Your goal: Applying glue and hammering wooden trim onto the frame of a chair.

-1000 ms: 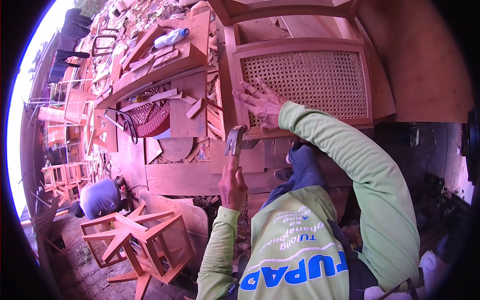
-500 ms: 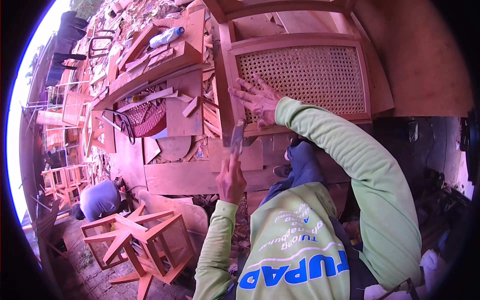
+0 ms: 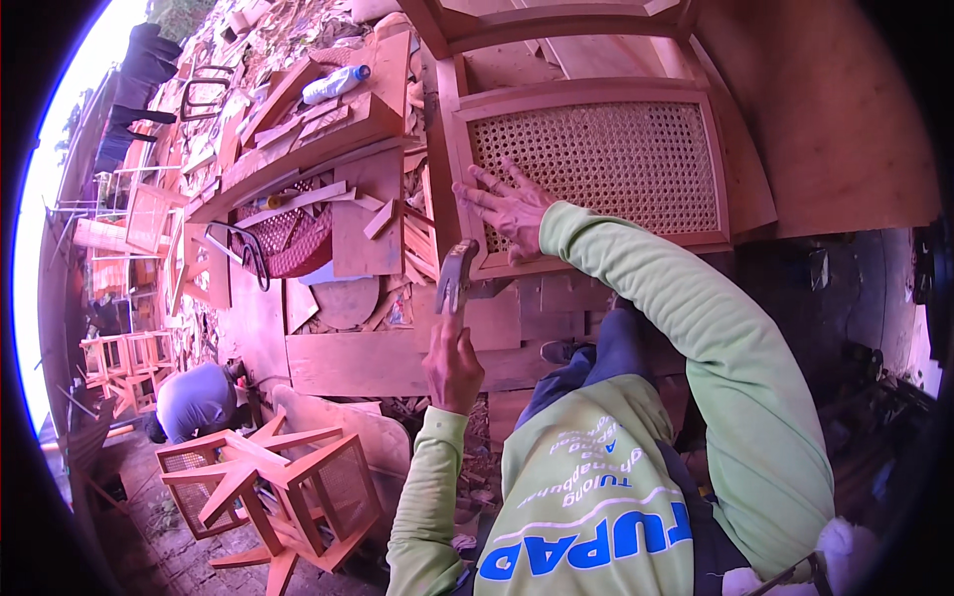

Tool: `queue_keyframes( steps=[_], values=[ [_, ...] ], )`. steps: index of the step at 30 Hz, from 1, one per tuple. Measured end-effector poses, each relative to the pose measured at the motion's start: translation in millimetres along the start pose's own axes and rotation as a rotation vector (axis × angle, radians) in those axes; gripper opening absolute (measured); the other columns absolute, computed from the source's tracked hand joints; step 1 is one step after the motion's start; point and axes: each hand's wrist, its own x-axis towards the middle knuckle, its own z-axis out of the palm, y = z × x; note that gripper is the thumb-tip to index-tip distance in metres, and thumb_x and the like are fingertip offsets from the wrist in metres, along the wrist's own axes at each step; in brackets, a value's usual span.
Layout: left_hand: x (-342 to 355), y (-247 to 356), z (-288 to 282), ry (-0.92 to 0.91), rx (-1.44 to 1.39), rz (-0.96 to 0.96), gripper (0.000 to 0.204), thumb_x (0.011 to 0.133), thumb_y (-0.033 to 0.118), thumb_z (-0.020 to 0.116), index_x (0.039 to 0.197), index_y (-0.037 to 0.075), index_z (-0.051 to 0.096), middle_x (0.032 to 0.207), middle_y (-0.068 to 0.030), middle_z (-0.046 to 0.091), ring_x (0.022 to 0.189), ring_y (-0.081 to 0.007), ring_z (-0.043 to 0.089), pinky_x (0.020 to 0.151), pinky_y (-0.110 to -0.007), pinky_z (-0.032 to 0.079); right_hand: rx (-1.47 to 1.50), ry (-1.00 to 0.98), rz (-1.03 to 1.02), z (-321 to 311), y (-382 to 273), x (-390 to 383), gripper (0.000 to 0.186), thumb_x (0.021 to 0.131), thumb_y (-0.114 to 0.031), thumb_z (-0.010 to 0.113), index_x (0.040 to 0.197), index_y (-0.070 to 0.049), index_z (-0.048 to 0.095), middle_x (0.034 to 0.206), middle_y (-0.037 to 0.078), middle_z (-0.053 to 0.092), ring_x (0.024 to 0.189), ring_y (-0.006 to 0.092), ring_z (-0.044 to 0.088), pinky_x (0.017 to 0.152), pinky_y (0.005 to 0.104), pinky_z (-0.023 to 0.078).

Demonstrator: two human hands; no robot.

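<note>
One hammer (image 3: 455, 280), one cane panel (image 3: 594, 169)

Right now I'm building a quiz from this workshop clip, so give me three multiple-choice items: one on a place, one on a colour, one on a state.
1. Where does the right hand rest?
A. on the cane panel
B. on the plastic bottle
C. on the stool frame

2. What colour are the person's sleeves?
A. black
B. light green
C. white

3. What is the left hand doing?
A. hanging open
B. gripping a hammer
C. pressing flat on a board

Answers: 1 A, its fingers spread over the woven cane by the frame's left edge; 2 B, both forearms show light green; 3 B, it is closed round the handle, head up.
</note>
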Motion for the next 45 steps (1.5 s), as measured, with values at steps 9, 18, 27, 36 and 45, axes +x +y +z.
queue_keyframes(
  steps=[9,18,27,36,45],
  values=[
    [-2,-2,14,-0.103,0.069,-0.056,0.066,0.096,-0.002,0.061,0.156,0.018,0.043,0.099,-0.0223,0.064,0.080,-0.0445,0.066,0.067,-0.052,0.053,0.023,0.014,-0.010,0,6,0,0.131,0.067,-0.053,0.089,0.167,-0.008,0.016,0.176,0.009,0.005,0.162,0.0369,0.002,0.127,0.0660,0.009],
    [2,10,12,-0.044,0.044,-0.031,0.066,0.097,-0.004,0.058,0.158,0.012,0.039,0.126,-0.0268,0.065,0.104,-0.0474,0.067,0.083,-0.051,0.055,0.341,0.622,0.147,11,22,-91,0.064,0.072,-0.022,0.089,0.126,-0.005,0.060,0.121,0.015,0.057,0.115,0.0346,0.056,0.100,0.0465,0.048],
    [-25,59,40,-0.097,0.028,-0.151,0.060,0.097,-0.003,0.058,0.154,0.009,0.045,0.124,-0.0285,0.066,0.110,-0.0493,0.065,0.089,-0.050,0.054,0.612,0.846,0.405,104,11,-157,0.025,0.071,-0.017,0.086,0.088,-0.010,0.070,0.098,0.006,0.058,0.101,0.0295,0.057,0.089,0.0431,0.047],
    [-28,101,69,-0.109,-0.018,-0.175,0.055,0.098,-0.001,0.058,0.152,0.008,0.047,0.120,-0.0267,0.067,0.104,-0.0471,0.067,0.084,-0.051,0.054,0.531,0.918,0.350,116,11,-161,0.023,0.073,-0.020,0.085,0.087,-0.011,0.069,0.097,0.005,0.055,0.099,0.0283,0.056,0.086,0.0446,0.045],
    [-19,97,78,-0.134,-0.032,0.011,0.060,0.099,0.002,0.054,0.157,0.010,0.041,0.108,-0.0257,0.065,0.094,-0.0456,0.065,0.079,-0.053,0.053,0.597,1.080,0.413,112,3,-181,0.031,0.077,-0.014,0.081,0.100,-0.005,0.063,0.110,0.014,0.057,0.105,0.0352,0.057,0.092,0.0470,0.048]
  ],
)
